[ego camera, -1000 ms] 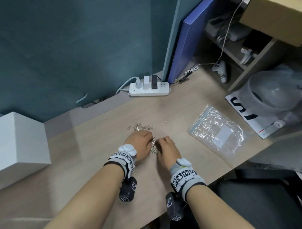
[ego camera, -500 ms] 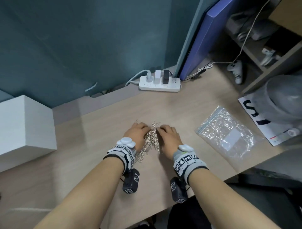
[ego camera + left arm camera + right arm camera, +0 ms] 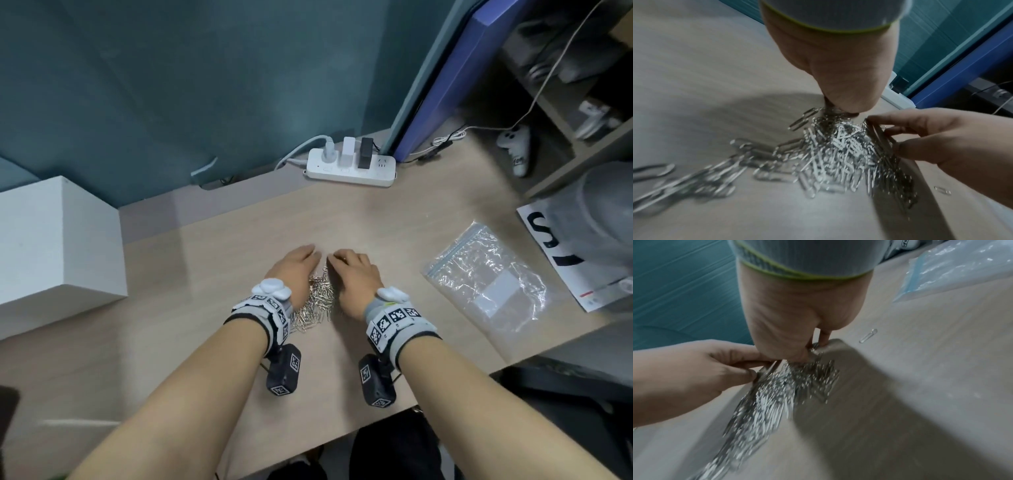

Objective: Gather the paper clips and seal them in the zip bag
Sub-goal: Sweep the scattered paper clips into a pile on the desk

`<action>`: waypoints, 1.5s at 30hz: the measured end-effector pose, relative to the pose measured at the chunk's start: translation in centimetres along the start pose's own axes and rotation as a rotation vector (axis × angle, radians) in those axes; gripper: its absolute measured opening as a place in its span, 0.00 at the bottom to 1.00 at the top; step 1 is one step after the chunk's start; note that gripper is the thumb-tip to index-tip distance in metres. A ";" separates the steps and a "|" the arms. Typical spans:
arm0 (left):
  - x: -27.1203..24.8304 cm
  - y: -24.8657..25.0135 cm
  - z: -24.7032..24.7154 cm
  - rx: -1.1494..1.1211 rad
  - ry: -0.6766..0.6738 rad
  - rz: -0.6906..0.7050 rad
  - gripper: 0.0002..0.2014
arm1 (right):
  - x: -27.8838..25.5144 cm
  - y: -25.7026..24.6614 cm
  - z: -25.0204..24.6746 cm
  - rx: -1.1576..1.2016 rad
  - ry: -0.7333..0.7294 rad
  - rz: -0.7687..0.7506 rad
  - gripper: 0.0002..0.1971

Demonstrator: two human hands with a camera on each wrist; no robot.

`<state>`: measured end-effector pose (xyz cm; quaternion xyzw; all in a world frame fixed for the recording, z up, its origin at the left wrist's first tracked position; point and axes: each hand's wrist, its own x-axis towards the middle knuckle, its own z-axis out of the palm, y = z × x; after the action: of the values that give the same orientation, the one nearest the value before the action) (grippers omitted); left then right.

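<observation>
A heap of silver paper clips (image 3: 320, 298) lies on the wooden desk (image 3: 212, 274), between my two hands. My left hand (image 3: 301, 260) stands on its edge against the pile's left side, and my right hand (image 3: 346, 263) cups its right side. Lightly curved fingers of both hands press on the clips (image 3: 838, 154) without lifting any. A trail of clips runs back toward my left wrist. One stray clip (image 3: 868, 335) lies just right of my right hand (image 3: 793, 313). The clear zip bag (image 3: 489, 281) lies flat to the right, apart from both hands.
A white power strip (image 3: 349, 168) sits at the desk's back edge. A white box (image 3: 51, 246) stands at the left. A printed sheet (image 3: 565, 260) under a grey plastic cover lies at the far right. A blue board (image 3: 445, 78) leans behind.
Both hands have reached past the scattered clips and raked them back toward me into one tighter heap between the wrists. The bag has not moved.
</observation>
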<state>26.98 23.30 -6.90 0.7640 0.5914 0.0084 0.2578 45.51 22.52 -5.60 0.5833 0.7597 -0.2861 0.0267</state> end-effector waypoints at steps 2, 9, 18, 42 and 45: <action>-1.3 0.1 0.5 -0.057 0.004 -0.010 0.31 | -0.8 -0.7 1.1 0.059 -0.025 -0.038 0.39; -4.0 -0.2 -1.5 0.116 0.037 0.107 0.25 | -3.3 0.0 -0.3 0.081 0.186 0.232 0.23; -7.3 -2.2 -1.4 -0.041 -0.199 -0.159 0.59 | -3.7 -2.1 1.2 0.148 0.139 0.441 0.20; -10.3 -3.6 -0.4 -0.099 -0.076 -0.260 0.36 | -5.0 -4.9 4.7 0.230 0.023 0.190 0.30; -9.8 -2.1 0.0 -0.048 -0.002 -0.239 0.38 | -5.2 -4.1 4.4 0.313 0.143 0.176 0.19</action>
<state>22.14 14.79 -4.92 0.6816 0.6777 -0.0093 0.2758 42.14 15.33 -5.70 0.6635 0.6519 -0.3552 -0.0934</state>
